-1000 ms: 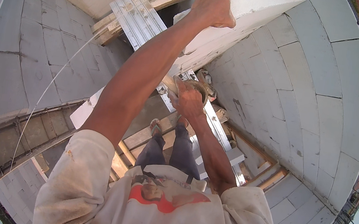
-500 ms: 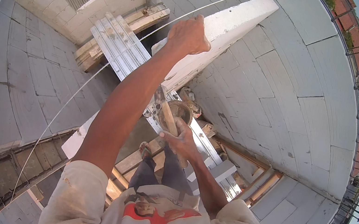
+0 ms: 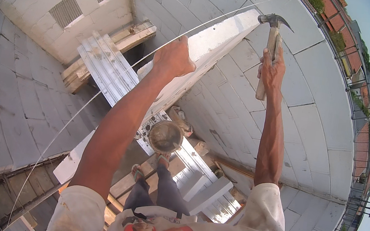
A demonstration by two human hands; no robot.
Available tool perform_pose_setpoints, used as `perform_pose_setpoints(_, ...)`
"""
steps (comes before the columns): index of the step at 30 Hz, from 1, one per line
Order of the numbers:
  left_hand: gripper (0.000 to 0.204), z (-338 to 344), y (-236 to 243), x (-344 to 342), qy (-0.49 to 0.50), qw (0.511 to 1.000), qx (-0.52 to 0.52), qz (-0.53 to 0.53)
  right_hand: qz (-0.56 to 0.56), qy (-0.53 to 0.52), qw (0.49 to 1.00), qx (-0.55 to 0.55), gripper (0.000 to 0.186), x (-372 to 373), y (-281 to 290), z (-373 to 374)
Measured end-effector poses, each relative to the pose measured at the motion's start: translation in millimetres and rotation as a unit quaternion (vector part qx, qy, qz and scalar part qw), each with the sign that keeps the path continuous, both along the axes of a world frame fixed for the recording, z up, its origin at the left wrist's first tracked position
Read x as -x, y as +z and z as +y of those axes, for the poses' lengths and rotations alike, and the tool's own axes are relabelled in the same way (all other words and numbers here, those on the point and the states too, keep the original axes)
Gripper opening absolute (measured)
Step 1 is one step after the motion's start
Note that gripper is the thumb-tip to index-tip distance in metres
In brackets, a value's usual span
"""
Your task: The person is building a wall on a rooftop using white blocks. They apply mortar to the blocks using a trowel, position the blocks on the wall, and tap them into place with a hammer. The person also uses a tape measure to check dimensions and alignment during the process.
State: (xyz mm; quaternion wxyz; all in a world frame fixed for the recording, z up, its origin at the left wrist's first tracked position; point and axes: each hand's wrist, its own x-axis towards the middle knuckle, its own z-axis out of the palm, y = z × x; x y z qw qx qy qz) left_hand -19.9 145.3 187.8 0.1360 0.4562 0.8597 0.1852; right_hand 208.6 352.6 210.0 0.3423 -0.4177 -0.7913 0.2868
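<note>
My right hand [image 3: 273, 69] is wrapped round the wooden handle of a claw hammer [image 3: 272, 37], raised on the right with its dark metal head uppermost. The hammer stands apart from the wall. My left hand [image 3: 175, 57] is closed at the white top of a narrow block wall [image 3: 227, 30]; its fingers curl away from view, so what they grip is hidden. A thin pale line [image 3: 156, 53] passes by the left hand and runs on past the wall's far end. Below my hands, a round mortar bucket [image 3: 165, 136] rests on a ribbed metal plank.
Ribbed metal planks [image 3: 110, 67] lie across wooden beams [image 3: 77, 80] at the far left. Two loose pale blocks [image 3: 211, 194] lie on the plank near my feet [image 3: 138, 173]. Tall grey block walls [image 3: 288, 107] stand on both sides. Railings and red roofs show at the right rim.
My right hand has lifted the hammer from over the bucket up to the right of the wall. The left hand stays closed at the wall top; the view has shifted slightly.
</note>
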Motion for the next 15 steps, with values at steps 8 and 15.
perform_pose_setpoints(8,0.060,-6.9,-13.5,3.1,0.011,0.999,-0.041,0.026,-0.135,0.038,0.990,0.002,0.059,35.1,29.0,14.9)
perform_pose_setpoints(15,0.059,-3.2,-3.9,2.5,-0.005,1.000,-0.026,0.016,-0.207,0.104,0.971,-0.056,0.062,21.5,28.5,-16.1)
